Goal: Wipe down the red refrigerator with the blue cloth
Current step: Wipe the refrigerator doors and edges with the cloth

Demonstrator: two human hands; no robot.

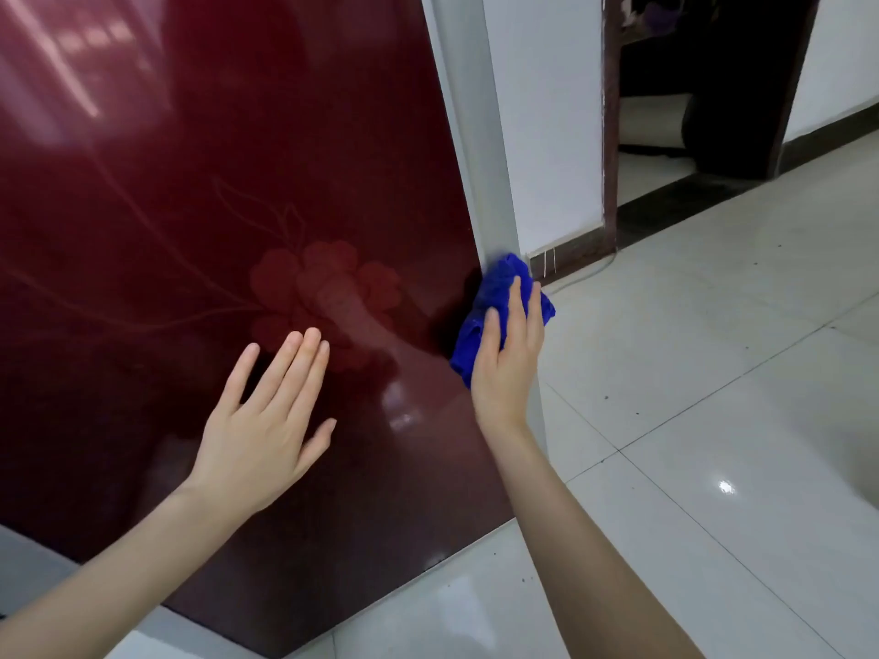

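Observation:
The red refrigerator point(190, 206) fills the left of the view, its glossy dark-red door printed with a faint flower pattern. A crumpled blue cloth point(494, 297) lies against the door's right edge, low down, where the red front meets the grey side panel. My right hand point(506, 359) presses the cloth to that edge with straight fingers laid over it. Lower on the door front, my left hand point(266, 420) rests flat with its fingers spread and holds nothing.
A white tiled floor point(713, 420) spreads to the right and below. Behind the refrigerator stands a white wall point(547, 111) with a dark skirting and a thin cable at its foot. A dark open doorway point(704, 88) lies at the upper right.

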